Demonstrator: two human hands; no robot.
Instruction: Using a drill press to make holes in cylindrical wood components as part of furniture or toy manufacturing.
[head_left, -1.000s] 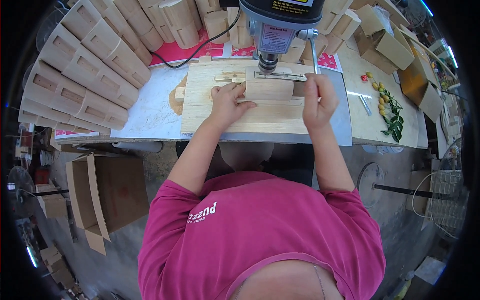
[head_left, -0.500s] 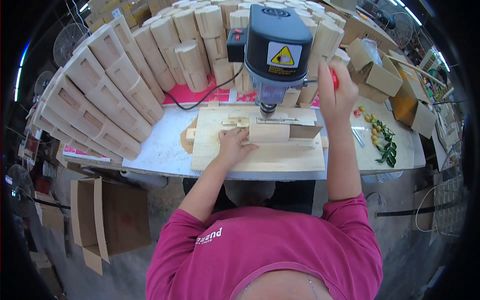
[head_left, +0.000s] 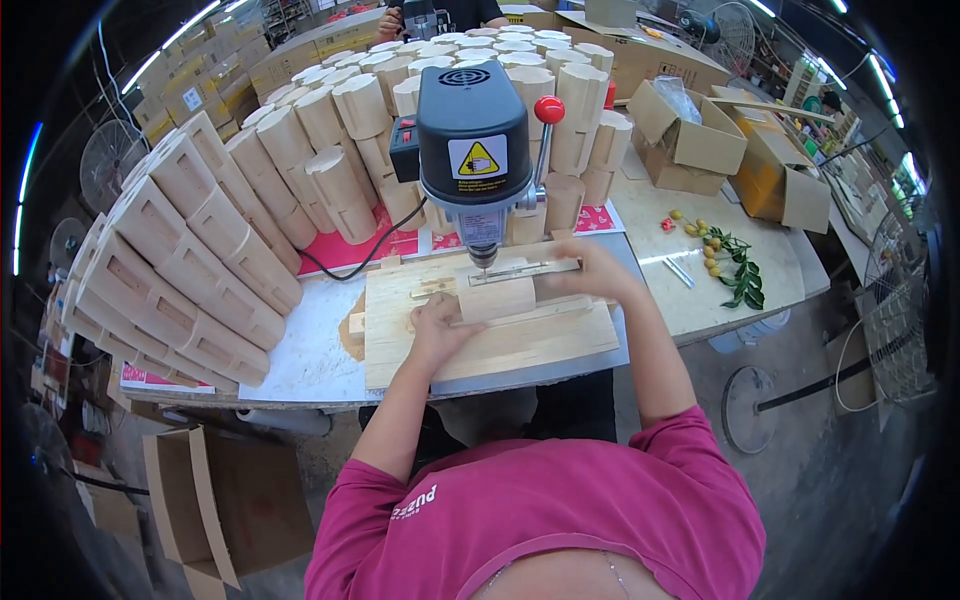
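A small rounded wooden block [head_left: 497,298] lies on a wooden jig board [head_left: 520,350], right under the bit of a grey bench drill press [head_left: 473,150]. My left hand [head_left: 438,328] grips the block's left end and presses it onto the board. My right hand [head_left: 592,274] is laid against the block's right end, beside a metal fence strip [head_left: 525,270]. The drill's red-knobbed lever [head_left: 548,110] stands free above my right hand.
Stacks of pale wooden pieces [head_left: 200,260] wall the left and back of the bench. Open cardboard boxes [head_left: 690,140] stand at the right, with a leafy sprig with small fruits [head_left: 728,262] near them. A black cable [head_left: 350,268] runs behind the board. Another person stands at the far side.
My right hand has come down from the drill's lever to the block's right end. My left hand has stayed on the block. The view has tilted up toward the bench.
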